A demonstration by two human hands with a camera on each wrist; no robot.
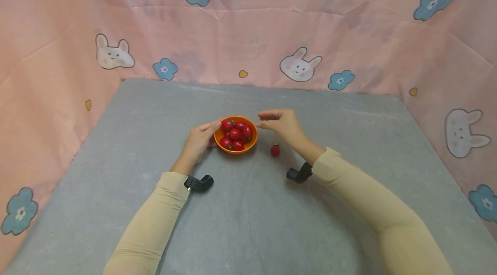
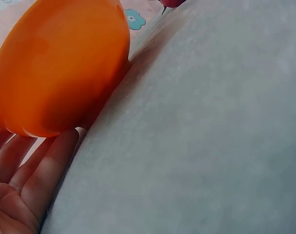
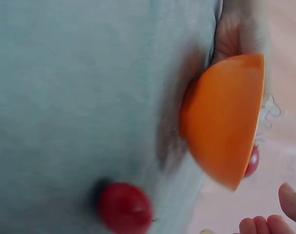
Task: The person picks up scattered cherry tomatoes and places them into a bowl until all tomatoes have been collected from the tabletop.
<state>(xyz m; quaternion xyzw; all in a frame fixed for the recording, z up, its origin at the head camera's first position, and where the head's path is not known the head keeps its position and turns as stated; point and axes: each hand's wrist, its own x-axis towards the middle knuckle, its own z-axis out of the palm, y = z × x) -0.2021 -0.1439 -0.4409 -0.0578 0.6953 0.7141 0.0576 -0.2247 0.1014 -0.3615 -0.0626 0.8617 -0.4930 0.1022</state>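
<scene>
An orange bowl (image 1: 236, 152) of red cherry tomatoes (image 1: 235, 134), several with green stems, stands on the grey table. My left hand (image 1: 199, 140) holds the bowl's left side, thumb at the rim. In the left wrist view its fingers (image 2: 50, 163) lie against the outside of the bowl (image 2: 65, 68). Just off the right rim is my right hand (image 1: 282, 125), thumb and fingers apart, with nothing seen between them. A single tomato (image 1: 275, 150) lies on the table below that hand, right of the bowl; it shows in the right wrist view (image 3: 125, 208) too.
The grey table (image 1: 240, 223) reaches back to a pink cloth (image 1: 248, 29) printed with rabbits and flowers, which hangs behind and on both sides. Black wrist cameras (image 1: 199, 183) are strapped over the cuffs of both beige sleeves (image 1: 145, 227).
</scene>
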